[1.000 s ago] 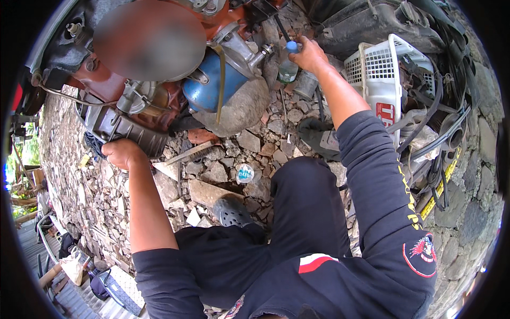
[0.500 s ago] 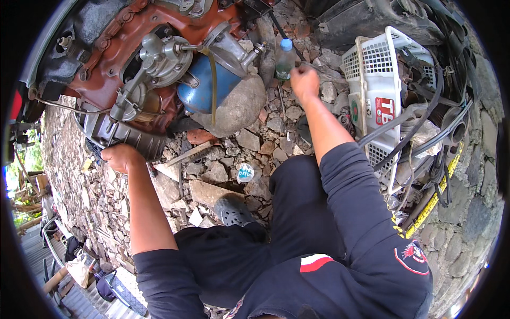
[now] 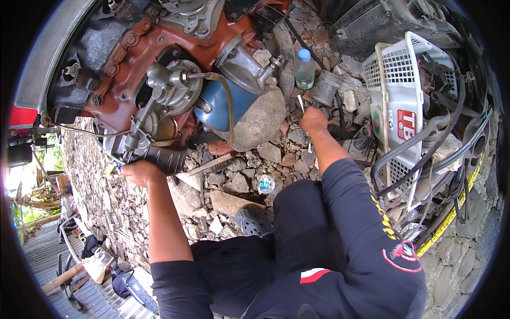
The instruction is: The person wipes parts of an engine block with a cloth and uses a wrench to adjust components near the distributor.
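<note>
My right hand is closed around a thin white stick; one end shows above the fist and a bit more below it. Just beyond stand a clear bottle with a blue cap and a clear plastic cup. At the left, my left hand is closed on the lower edge of a ribbed dark metal casing, its fingertips hidden. That casing sits below a grey metal pump-like part on a red-orange engine. A blue canister is beside it.
A large rock sits against the canister, above rubble and a wire brush. At the right, a white plastic basket holds hoses and metal parts. A clear plastic cup with a blue label lies near my shoe.
My right hand has drawn back from beside the bottle toward me, and the white stick now shows in it. My left hand stays at the casing; the view has shifted.
</note>
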Action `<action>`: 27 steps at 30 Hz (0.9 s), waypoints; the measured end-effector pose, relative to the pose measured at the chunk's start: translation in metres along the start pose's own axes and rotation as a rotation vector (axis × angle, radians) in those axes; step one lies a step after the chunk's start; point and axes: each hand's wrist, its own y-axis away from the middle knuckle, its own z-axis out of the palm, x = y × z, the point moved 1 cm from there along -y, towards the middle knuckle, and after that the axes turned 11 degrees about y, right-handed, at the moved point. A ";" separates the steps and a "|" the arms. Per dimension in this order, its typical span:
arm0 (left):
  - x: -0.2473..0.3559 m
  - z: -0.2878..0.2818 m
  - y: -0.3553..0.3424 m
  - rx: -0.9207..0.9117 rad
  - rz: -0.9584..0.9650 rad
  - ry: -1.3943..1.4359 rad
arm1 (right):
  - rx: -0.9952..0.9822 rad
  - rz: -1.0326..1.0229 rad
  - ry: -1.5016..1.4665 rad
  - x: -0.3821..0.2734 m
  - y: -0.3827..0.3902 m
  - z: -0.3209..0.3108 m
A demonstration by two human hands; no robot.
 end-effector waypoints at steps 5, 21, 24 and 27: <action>0.023 0.000 0.018 0.001 -0.023 0.014 | -0.055 -0.032 -0.249 0.006 0.035 -0.086; 0.025 -0.004 0.017 -0.015 -0.022 -0.083 | 0.262 -0.813 -1.316 -0.077 0.090 -0.161; 0.007 0.006 -0.004 0.044 0.112 -0.210 | 0.202 -0.861 -1.402 -0.083 0.089 -0.155; -0.034 0.013 -0.061 0.156 0.384 -0.387 | 0.266 -0.874 -1.458 -0.100 0.094 -0.148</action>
